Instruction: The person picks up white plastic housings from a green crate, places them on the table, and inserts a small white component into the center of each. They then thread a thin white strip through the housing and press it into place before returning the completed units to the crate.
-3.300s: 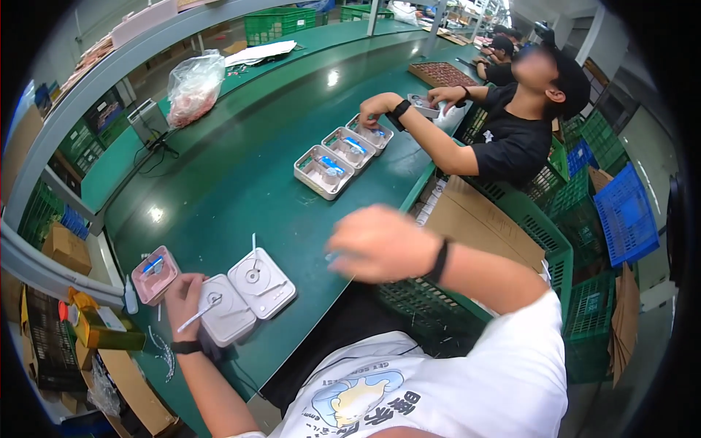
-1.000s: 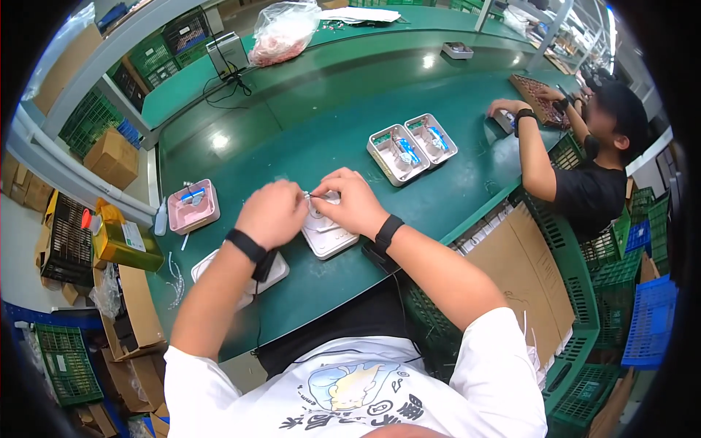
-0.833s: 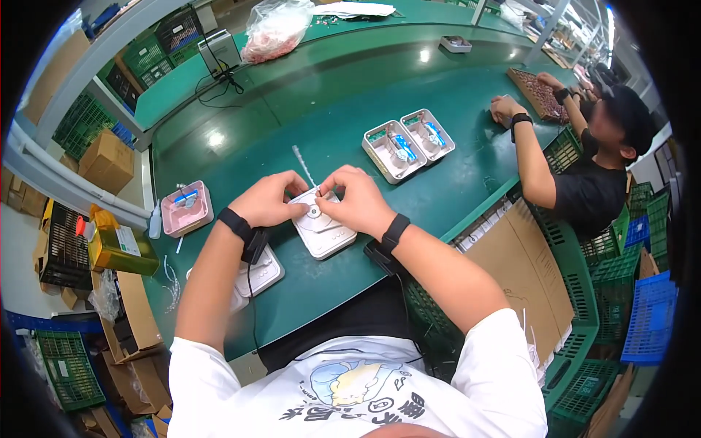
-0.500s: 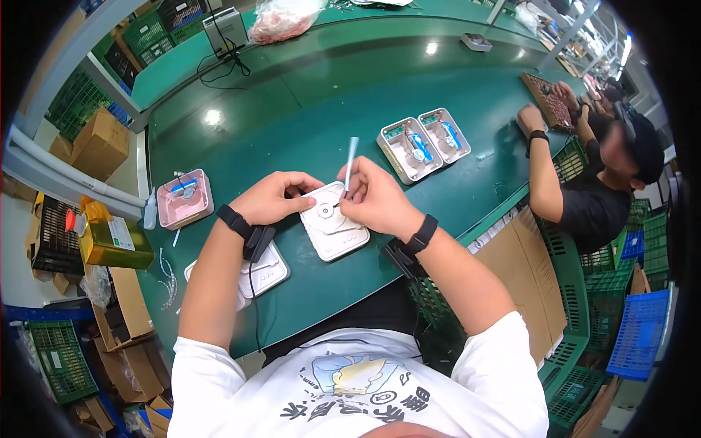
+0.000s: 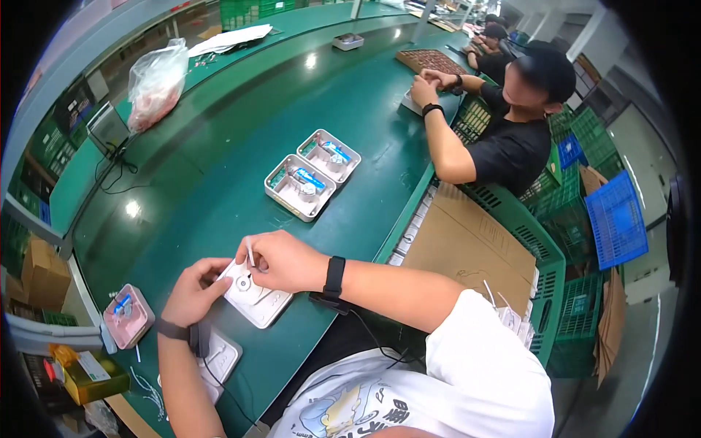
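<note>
A white plastic cover (image 5: 264, 309) with a round raised disc lies on the green table near me. My left hand (image 5: 196, 290) grips its left edge between thumb and fingers. Over the cover's far right part, my right hand (image 5: 286, 264) pinches a thin pale stick (image 5: 250, 252), which stands up from the fingers. The stick's lower end is hidden by the fingers. Beside my left wrist lies another white cover (image 5: 223, 359), partly behind my forearm.
Two open housings (image 5: 273, 187) with blue cells stand farther along the table; a pinkish housing (image 5: 117, 337) sits at left. A yellow can (image 5: 95, 378) is at the lower left. A co-worker (image 5: 511, 139) works at right, near green crates (image 5: 544, 310) and cardboard (image 5: 467, 241).
The whole view has swung to the right, so table and housings appear farther left. Both hands stay at the cover; the pale stick now shows shorter and leans differently.
</note>
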The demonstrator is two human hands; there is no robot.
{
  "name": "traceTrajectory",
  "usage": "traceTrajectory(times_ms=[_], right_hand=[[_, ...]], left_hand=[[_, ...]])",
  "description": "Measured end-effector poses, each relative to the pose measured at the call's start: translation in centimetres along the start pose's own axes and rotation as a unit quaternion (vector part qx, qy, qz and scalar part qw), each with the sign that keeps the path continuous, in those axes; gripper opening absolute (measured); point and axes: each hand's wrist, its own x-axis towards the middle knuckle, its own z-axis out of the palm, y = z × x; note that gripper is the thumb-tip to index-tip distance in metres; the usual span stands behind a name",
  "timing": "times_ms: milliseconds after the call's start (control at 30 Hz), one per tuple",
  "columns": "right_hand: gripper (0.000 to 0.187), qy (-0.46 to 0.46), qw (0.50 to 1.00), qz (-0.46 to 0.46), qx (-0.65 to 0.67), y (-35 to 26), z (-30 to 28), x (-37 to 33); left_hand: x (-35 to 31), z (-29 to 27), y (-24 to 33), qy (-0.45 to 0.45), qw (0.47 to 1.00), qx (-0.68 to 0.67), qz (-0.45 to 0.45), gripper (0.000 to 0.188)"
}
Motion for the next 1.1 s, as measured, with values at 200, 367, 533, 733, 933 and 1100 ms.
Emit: traceTrajectory(times_ms=[200,367,533,733,933,1100], right_hand=[[0.021,0.015,0.999,0.003,-0.033,0.9,1.0,-0.7],[0.021,0.051,0.992,-0.068,-0.096,1.1,1.3,-0.4],[0.017,0.056,0.996,-0.049,-0.044,0.9,1.3,-0.5],[0.014,0.049,0.998,-0.032,0.023,0.8,1.1,-0.6],[0.012,0.052,0.993,-0.084,-0.056,1.4,1.4,-0.6],[0.011,0.037,0.998,-0.047,-0.034,0.7,1.2,-0.6]], left_hand=[[0.7,0.2,0.7,-0.004,1.0,0.024,0.005,0.036],[0.6,-0.2,0.9,-0.005,1.0,0.005,0.002,0.035],[0.6,-0.2,0.6,0.002,1.0,0.015,0.008,0.034],[0.5,0.0,0.8,-0.001,1.0,-0.004,0.001,0.034],[0.5,0.0,0.8,-0.001,1.0,-0.006,-0.001,0.033],[0.6,-0.1,0.8,0.001,1.0,0.01,-0.007,0.032]])
